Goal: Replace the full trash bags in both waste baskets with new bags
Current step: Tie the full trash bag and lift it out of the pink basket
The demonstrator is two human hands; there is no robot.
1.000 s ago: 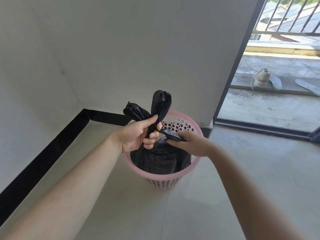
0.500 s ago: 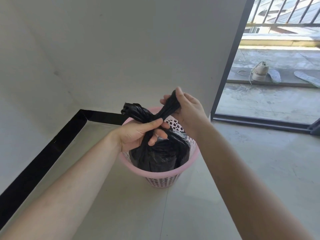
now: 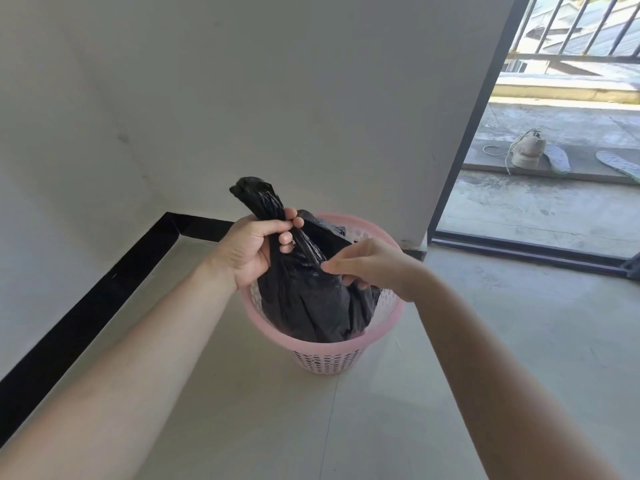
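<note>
My left hand (image 3: 254, 249) has its grip clamped around the gathered neck of the black trash bag (image 3: 304, 299), with 1 twisted tail of plastic sticking up above the fist. The bag's body hangs below that grip, inside the pink basket (image 3: 391, 306), which stands on the floor (image 3: 519, 341) near the wall corner. My right hand (image 3: 367, 266) sits just to the right of the left grip and lower; its fingers curl into the plastic at the bag's shoulder, but I cannot tell whether they pinch it. The film looks thin, soft and slick, so it will likely stretch or slip if I pull on a loose fold. I judge the bunched neck the safest hold, and the load seems light to moderate.
</note>
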